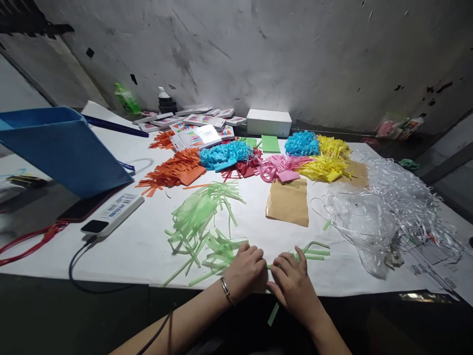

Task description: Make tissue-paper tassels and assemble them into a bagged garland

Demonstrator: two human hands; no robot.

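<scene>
My left hand [248,270] is closed around a light green tissue paper tassel [220,254], whose cut strips fan out to the left on the white table cover [155,251]. Close by on the right, my right hand [293,277] has its fingers curled onto the same tassel. A narrow green twist shows between the two hands, and more strips stick out beyond the right one. One loose strip [273,314] hangs below the right hand, past the table's front edge. Farther back lies another green tissue fringe [195,209]. The fingertips are partly hidden.
Orange [177,167], blue [224,154], pink [283,166] and yellow [323,167] fringe bundles lie behind. A brown paper piece [287,202] is centre right, with clear plastic bags [364,222] beyond it. On the left are a blue box [66,148] and a cabled white device [113,214].
</scene>
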